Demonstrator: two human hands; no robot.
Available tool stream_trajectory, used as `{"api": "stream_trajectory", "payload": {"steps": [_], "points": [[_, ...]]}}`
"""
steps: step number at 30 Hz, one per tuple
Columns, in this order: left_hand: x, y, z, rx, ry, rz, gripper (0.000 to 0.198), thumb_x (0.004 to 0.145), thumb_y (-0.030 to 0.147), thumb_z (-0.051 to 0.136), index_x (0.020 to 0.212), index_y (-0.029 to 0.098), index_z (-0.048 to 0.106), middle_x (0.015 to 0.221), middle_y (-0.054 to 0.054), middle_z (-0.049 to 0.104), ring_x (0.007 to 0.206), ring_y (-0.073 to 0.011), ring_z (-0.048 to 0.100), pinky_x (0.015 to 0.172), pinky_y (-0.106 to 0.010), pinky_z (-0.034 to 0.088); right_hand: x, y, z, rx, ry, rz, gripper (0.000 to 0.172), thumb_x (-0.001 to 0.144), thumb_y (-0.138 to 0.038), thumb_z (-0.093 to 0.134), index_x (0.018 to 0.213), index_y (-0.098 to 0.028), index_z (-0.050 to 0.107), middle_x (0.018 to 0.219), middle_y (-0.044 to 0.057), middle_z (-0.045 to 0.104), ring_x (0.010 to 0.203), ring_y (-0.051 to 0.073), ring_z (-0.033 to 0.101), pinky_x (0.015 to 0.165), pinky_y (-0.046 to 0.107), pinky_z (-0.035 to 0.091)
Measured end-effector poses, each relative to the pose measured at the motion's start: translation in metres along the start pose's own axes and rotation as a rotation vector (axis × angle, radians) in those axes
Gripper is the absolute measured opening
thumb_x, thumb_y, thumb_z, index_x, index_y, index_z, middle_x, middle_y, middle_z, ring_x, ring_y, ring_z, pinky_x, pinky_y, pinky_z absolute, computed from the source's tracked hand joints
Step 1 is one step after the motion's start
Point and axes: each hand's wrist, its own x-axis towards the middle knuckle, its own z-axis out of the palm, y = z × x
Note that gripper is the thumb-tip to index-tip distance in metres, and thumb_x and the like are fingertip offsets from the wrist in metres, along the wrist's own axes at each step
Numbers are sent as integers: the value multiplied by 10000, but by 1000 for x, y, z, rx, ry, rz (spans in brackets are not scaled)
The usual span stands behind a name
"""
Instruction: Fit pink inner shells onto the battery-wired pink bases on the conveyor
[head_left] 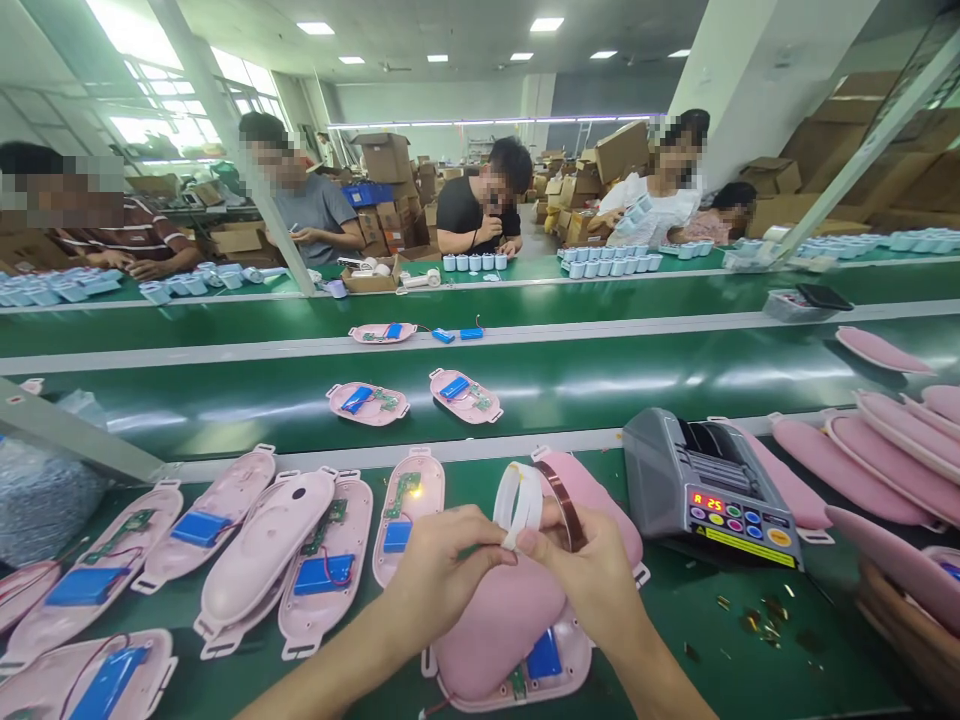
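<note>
My left hand [450,560] pinches the near edge of a white ring, which looks like a roll of tape [519,500]. My right hand [581,565] has its thumb on the same edge and its fingers around a thin brown, shiny tape roll [564,500]. Below both hands lies a pink padded cover [499,620], partly over an open pink plastic shell [574,665] with a blue battery pack [544,652] inside. Behind my right hand rests another pink padded piece [592,480]. Whether a tape end is between my fingertips is hidden.
A grey tape dispenser [701,490] stands right, its red display lit, with gold scraps [765,622] nearby. Several open shells [326,560] lie left. Pink covers [862,465] are stacked right, near a co-worker's hand [892,620]. Beyond the conveyor [225,400], people work at blue parts [611,262].
</note>
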Motion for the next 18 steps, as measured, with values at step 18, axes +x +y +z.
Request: {"api": "stream_trajectory", "payload": {"steps": [18], "points": [[5,-15,-43,-654,266,-522,190,686,336,817,708,190,698,648,-6,703,649,-170,682,703,-301,578,20,-5,-29,-379,-236,116,192,691,-314,725,665,-146,635,684,8,578,623,121,449,583,235,320]]}}
